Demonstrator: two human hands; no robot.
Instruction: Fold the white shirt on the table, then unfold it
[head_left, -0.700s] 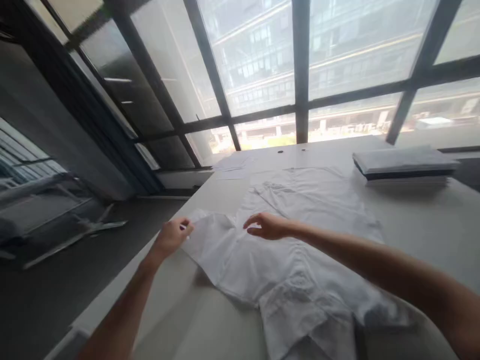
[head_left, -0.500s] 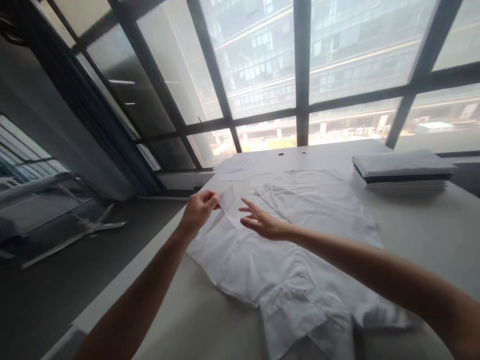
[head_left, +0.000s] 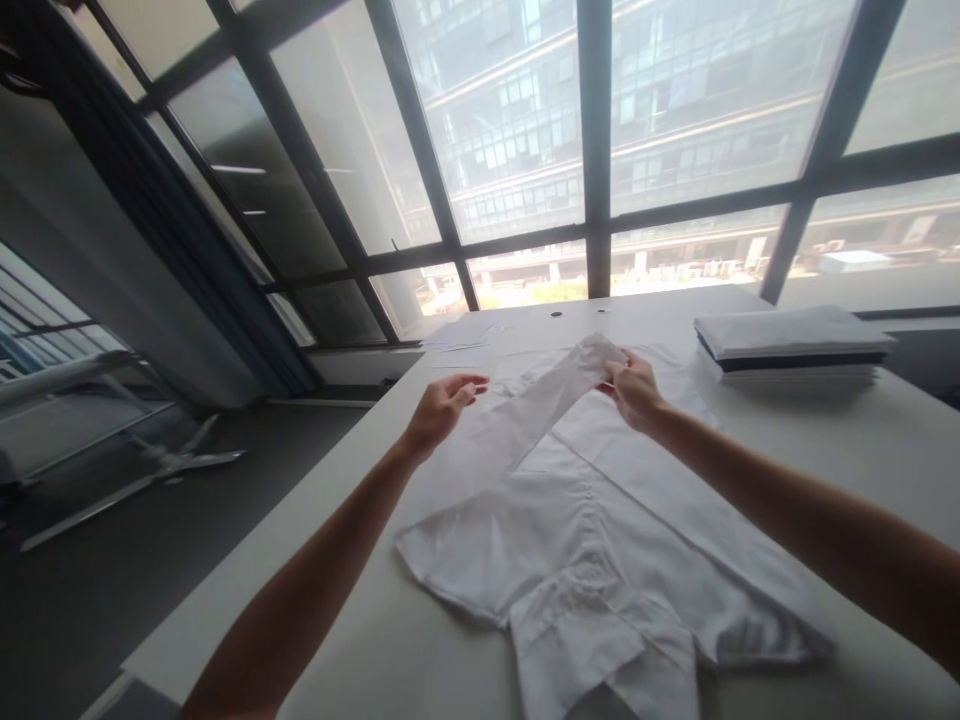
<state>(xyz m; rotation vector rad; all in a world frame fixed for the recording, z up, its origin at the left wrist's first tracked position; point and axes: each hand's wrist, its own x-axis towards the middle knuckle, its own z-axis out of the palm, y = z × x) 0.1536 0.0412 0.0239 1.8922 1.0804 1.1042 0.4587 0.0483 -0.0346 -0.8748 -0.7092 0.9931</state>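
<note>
A white shirt (head_left: 637, 510) lies spread on the white table, its collar end (head_left: 570, 640) toward me. My right hand (head_left: 634, 388) pinches a raised edge of the shirt between thumb and fingers. From that grip a folded strip of cloth (head_left: 540, 405) slants down to the left across the shirt. Beside this strip, on its left, my left hand (head_left: 446, 405) hovers with fingers stretched forward and the thumb just below them. No cloth shows clearly between its fingers.
A stack of folded white cloth with a dark layer (head_left: 795, 340) stands at the table's right. Papers (head_left: 461, 335) lie at the far left corner. Large windows (head_left: 517, 150) rise behind the table (head_left: 360, 610). A metal-legged frame (head_left: 180, 455) stands on the floor, left.
My left hand, which pinched the shirt's left edge, has loosened. My right hand, open before, now grips that cloth and has drawn it up and to the right.
</note>
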